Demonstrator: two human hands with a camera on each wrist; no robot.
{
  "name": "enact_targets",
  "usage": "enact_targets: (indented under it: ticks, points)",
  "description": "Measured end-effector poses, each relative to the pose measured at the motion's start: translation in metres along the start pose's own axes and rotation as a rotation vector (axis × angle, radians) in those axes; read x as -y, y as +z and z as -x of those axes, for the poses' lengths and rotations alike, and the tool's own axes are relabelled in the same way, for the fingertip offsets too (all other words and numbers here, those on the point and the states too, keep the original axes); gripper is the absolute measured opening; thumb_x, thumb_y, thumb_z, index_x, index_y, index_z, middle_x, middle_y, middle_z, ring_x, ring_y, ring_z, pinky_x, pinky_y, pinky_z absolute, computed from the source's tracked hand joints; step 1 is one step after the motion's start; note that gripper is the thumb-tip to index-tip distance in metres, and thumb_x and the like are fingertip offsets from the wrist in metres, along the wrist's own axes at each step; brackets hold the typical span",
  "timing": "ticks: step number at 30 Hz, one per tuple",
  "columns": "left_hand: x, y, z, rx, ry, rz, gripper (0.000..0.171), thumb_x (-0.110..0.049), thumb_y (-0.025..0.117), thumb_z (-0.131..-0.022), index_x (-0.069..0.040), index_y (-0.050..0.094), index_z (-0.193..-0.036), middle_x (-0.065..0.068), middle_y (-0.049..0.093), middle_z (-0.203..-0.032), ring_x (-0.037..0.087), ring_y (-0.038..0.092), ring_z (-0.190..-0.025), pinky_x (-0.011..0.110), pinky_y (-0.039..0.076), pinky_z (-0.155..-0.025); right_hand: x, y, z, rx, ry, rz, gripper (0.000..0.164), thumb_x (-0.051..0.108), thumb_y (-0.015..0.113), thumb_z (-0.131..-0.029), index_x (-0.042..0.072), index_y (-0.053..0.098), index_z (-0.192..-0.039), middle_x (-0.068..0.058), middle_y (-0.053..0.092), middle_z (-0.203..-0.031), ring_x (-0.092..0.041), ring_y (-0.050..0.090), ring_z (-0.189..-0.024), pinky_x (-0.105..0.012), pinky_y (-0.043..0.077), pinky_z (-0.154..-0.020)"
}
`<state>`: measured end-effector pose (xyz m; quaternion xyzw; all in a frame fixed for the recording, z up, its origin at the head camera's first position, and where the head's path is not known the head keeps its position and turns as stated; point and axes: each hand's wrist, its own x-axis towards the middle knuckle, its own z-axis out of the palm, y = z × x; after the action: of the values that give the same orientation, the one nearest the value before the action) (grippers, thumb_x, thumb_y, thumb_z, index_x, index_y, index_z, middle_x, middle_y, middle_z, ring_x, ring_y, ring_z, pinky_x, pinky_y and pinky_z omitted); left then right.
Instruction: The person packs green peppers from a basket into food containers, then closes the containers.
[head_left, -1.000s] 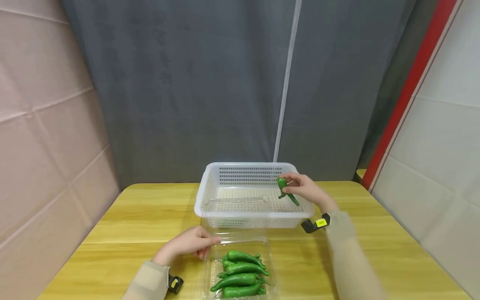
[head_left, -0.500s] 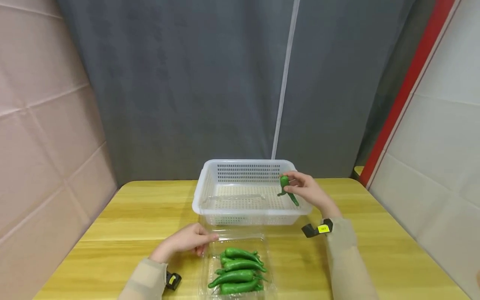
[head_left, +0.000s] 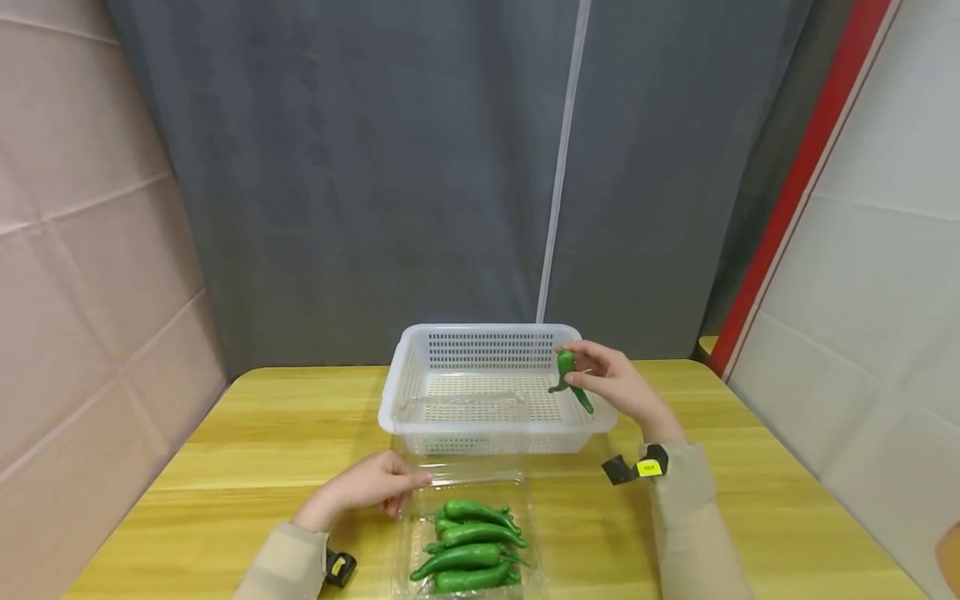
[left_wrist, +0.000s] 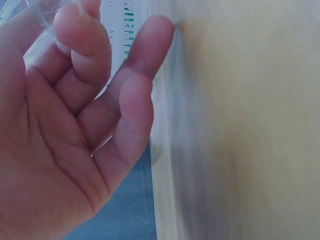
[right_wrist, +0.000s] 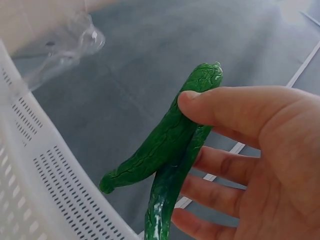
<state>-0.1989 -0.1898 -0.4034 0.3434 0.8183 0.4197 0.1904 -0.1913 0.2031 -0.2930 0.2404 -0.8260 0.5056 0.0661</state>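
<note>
My right hand (head_left: 618, 385) pinches two green chili peppers (right_wrist: 165, 132) between thumb and fingers. In the head view the peppers hang over the right side of a white perforated plastic basket (head_left: 393, 387). Nearer to me lies a clear plastic clamshell box (head_left: 528, 508), its lid folded back and overlapping the basket's front. Several green chili peppers (head_left: 480, 533) lie in the box's lower half. My left hand (head_left: 375, 483) grips the box's left edge near the hinge. In the left wrist view, clear plastic shows at the thumb of the left hand (left_wrist: 75, 135), and the other fingers are half bent.
The wooden table (head_left: 255, 450) carries the box and the basket. A dark grey curtain (head_left: 360, 183) hangs behind the table's far edge. Pale panels stand on both sides, with a red strip (head_left: 810, 183) along the right one.
The head view has shifted slightly, so the scene sits a little further left. Both hands keep their holds, and the two peppers stay over the basket.
</note>
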Motion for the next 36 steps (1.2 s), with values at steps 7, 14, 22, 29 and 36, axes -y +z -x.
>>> enact_targets:
  ticks: [7, 14, 22, 29, 36]
  points:
    - [0.001, 0.000, 0.000, 0.001, -0.004, 0.024, 0.051, -0.038, 0.056, -0.098, -0.006, 0.062, -0.059, 0.000, 0.056, -0.048, 0.011, 0.045, -0.042, 0.022, 0.037, -0.040, 0.018, 0.000, 0.005, 0.020, -0.047, -0.035, 0.042, 0.005, 0.064, -0.093, -0.007, 0.051, -0.132, -0.015, 0.060, -0.125, -0.015, 0.064, -0.100, -0.028, 0.053, -0.080]
    - [0.000, -0.002, -0.001, 0.005, 0.004, 0.003, 0.052, -0.040, 0.056, -0.098, -0.008, 0.063, -0.058, -0.003, 0.056, -0.048, 0.010, 0.045, -0.042, 0.020, 0.037, -0.040, 0.042, 0.001, 0.015, 0.053, -0.092, -0.005, 0.040, 0.004, 0.066, -0.092, -0.002, 0.055, -0.130, -0.005, 0.064, -0.120, -0.017, 0.064, -0.101, -0.029, 0.053, -0.080]
    - [0.000, 0.000, 0.001, -0.006, -0.006, 0.014, 0.051, -0.038, 0.057, -0.098, -0.006, 0.063, -0.058, 0.000, 0.057, -0.048, 0.011, 0.045, -0.041, 0.020, 0.036, -0.040, 0.060, 0.007, 0.023, 0.150, -0.211, 0.106, 0.038, 0.001, 0.066, -0.090, 0.004, 0.058, -0.127, -0.004, 0.066, -0.104, -0.018, 0.062, -0.096, -0.031, 0.052, -0.078]
    - [0.004, 0.001, 0.000, 0.001, 0.000, 0.012, 0.052, -0.040, 0.056, -0.098, -0.006, 0.063, -0.058, -0.001, 0.057, -0.048, 0.010, 0.045, -0.041, 0.020, 0.036, -0.041, 0.074, 0.022, 0.026, 0.265, -0.317, 0.122, 0.038, 0.001, 0.068, -0.089, 0.003, 0.059, -0.126, -0.001, 0.065, -0.105, -0.017, 0.062, -0.095, -0.031, 0.052, -0.077]
    - [0.003, 0.000, 0.000, 0.002, 0.000, 0.002, 0.053, -0.040, 0.055, -0.098, -0.007, 0.062, -0.058, -0.002, 0.057, -0.048, 0.009, 0.044, -0.041, 0.020, 0.036, -0.040, 0.079, 0.049, 0.020, 0.414, -0.390, 0.125, 0.037, 0.007, 0.069, -0.090, 0.008, 0.059, -0.126, -0.002, 0.064, -0.110, -0.013, 0.062, -0.092, -0.031, 0.052, -0.080]
